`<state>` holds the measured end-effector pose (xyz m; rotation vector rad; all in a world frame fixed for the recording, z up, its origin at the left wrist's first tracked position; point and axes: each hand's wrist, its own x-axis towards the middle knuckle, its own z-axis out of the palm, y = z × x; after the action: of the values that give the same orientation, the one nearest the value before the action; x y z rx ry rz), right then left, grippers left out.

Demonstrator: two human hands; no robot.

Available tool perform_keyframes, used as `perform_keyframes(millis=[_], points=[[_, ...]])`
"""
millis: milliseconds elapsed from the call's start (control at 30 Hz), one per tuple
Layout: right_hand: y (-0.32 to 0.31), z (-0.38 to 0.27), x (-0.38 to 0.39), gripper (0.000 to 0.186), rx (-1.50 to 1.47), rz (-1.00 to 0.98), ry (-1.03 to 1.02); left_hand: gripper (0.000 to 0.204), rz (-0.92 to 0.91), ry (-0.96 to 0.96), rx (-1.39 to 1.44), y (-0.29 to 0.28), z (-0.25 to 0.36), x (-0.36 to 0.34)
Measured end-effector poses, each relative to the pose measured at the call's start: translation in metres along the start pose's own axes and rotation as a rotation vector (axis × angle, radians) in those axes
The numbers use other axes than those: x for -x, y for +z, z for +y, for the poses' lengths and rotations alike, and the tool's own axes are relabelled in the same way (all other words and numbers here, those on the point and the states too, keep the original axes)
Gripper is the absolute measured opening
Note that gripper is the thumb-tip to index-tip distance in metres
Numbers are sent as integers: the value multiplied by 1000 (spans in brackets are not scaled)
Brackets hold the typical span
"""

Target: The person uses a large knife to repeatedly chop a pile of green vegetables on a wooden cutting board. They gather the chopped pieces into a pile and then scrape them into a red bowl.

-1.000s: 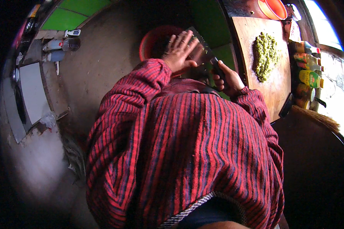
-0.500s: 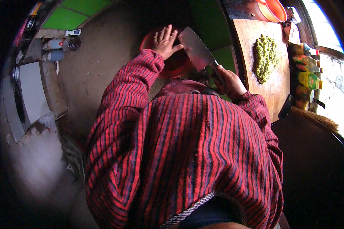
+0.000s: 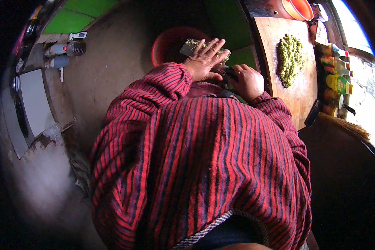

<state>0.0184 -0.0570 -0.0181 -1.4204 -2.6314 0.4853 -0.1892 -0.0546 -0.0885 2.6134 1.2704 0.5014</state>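
My right hand [image 3: 249, 80] is wrapped round the handle of a cleaver [image 3: 186, 50], whose broad blade lies flat over a red basin [image 3: 156, 51]. Small green chopped bits cling to the upper face of the blade. My left hand [image 3: 205, 60] reaches over that blade with its fingers spread, and appears to touch it; the palm hides much of the metal. To my right, a heap of chopped green food [image 3: 290, 61] rests on a wooden cutting board [image 3: 271, 35]. What the basin holds is too dark to make out.
Several bottles [image 3: 337, 84] line the board's right side by the window. An orange bowl [image 3: 298, 9] stands beyond the board, and a straw brush [image 3: 350, 128] lies near its close end. At the far left are plastic bottles [image 3: 76, 48] and a white panel [image 3: 36, 100].
The cleaver has turned from edge-down to flat, showing green bits on its face. My left hand has moved right, from beside the blade to over it.
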Motion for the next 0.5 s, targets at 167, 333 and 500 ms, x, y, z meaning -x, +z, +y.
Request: perform_keyframes(millis=[167,333,500], points=[[0,-6,-6,29,0,12,-77,84,-55,-3,-29,5,4,2],[0,-9,-8,29,21,9,-124,86,13,-69,-21,7,-13,9],[-5,-12,-8,30,33,7,-105,94,-74,-158,-121,12,-41,25]])
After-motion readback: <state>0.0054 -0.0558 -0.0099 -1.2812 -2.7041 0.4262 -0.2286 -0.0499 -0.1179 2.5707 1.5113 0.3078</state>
